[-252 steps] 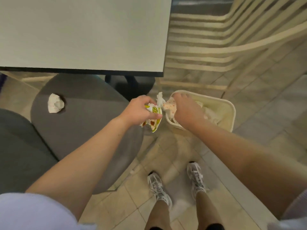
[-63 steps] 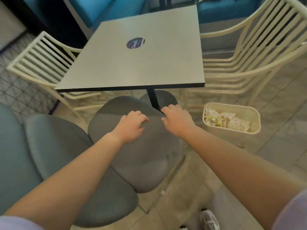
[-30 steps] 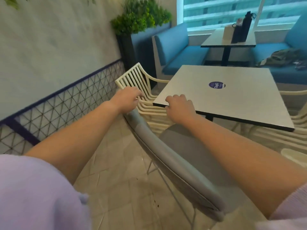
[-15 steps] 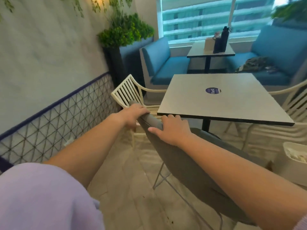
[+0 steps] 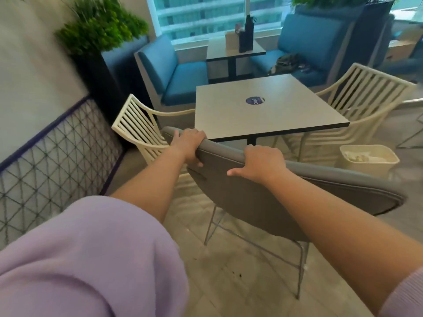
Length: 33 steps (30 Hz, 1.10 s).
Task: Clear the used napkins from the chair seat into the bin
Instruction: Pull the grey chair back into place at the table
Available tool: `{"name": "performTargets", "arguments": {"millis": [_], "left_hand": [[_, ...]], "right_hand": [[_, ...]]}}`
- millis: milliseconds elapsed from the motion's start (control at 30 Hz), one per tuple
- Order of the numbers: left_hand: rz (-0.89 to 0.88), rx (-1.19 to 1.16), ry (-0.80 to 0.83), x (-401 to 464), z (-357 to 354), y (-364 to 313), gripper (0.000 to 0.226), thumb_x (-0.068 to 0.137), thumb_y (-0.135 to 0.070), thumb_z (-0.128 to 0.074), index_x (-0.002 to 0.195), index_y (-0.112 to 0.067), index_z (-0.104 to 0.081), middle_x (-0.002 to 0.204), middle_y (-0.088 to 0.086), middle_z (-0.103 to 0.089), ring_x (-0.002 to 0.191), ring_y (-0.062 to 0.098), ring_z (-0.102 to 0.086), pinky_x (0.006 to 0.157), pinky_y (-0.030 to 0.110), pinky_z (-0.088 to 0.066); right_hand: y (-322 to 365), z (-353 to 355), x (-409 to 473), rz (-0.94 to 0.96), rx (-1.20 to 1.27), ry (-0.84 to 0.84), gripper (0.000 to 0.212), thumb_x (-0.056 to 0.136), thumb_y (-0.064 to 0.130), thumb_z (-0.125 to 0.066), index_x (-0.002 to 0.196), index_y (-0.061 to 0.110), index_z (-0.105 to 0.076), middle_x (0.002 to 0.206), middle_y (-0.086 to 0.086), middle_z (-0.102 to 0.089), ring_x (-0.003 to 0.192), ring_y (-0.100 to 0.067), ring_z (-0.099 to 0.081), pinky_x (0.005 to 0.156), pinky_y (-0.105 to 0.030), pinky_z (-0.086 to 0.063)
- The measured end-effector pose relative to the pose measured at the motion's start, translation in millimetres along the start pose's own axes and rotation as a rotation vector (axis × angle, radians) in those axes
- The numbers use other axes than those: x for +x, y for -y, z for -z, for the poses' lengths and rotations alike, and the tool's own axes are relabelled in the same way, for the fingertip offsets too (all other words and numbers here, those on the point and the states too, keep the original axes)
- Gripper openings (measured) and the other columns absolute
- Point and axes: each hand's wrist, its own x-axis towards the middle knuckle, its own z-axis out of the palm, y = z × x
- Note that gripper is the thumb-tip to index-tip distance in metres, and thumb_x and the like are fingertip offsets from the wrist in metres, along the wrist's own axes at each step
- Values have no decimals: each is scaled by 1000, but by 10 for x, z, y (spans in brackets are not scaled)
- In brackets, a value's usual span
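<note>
Grey padded chair [image 5: 251, 202] is gripped along its backrest top by both hands: left hand [image 5: 187, 145] and right hand [image 5: 263, 163], fingers curled over the edge. Seat is hidden behind the backrest, so no napkins can be confirmed there. Bin [image 5: 389, 161] stands right, holding crumpled napkins [image 5: 357, 157]. Risk: swinging the chair could strike the table [image 5: 286, 120] or tip the bin.

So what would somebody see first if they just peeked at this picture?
Probably the two bare arms reaching in from the bottom, with the left hand and the right hand both gripping the top edge of the grey chair in the middle. Behind it stands a square table with a round blue sticker, and a cream bin holding crumpled paper sits on the floor at right.
</note>
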Motion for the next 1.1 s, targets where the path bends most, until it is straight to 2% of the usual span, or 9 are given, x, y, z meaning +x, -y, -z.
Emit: {"name": "performTargets", "arguments": {"millis": [67,167,433,667,933,1100], "left_hand": [[-8,-12,-2,-11,-11,18,70,61,-36,-83,118,-22,-46,121,5,-51,119,27,-43,105,53,-29],[-4,-2,-9,-6,-40,40,69,61,-37,-83,117,-21,-46,120,5,-51,119,27,-43,105,52,-30],[53,39,-5,-3,-27,-88,67,60,-34,-83,113,-17,-46,123,7,-50,121,28,-43,106,53,-29],[114,52,14,-134,-1,-237,72,60,-36,-84,119,-17,-46,130,8,-48,125,30,-41,106,51,-29],[218,31,11,-506,48,-781,64,62,-37,-81,112,-18,-46,127,5,-50,122,28,-40,106,51,-28],[282,33,40,-657,118,-1311,64,65,-41,-79,113,-18,-45,130,5,-47,123,29,-36,102,53,-27]], "right_hand": [[17,9,-7,17,-21,-28,65,74,73,-53,99,13,-54,78,0,-51,69,-20,-50,62,-31,-41],[13,10,-11,51,-39,-55,62,76,71,-52,96,12,-55,75,1,-50,66,-20,-49,60,-31,-38],[-127,-21,55,188,-2,-80,59,81,67,-51,101,12,-59,77,1,-51,67,-18,-49,61,-31,-38],[-288,-36,43,335,1,-39,53,85,62,-50,102,13,-61,80,0,-56,72,-17,-56,65,-31,-45],[-817,83,-231,495,-37,-10,57,85,64,-47,103,12,-61,84,-1,-56,74,-18,-53,66,-31,-42],[-1300,155,-370,540,-119,6,63,82,70,-44,101,13,-61,94,-4,-66,77,-22,-55,66,-31,-40]]}}
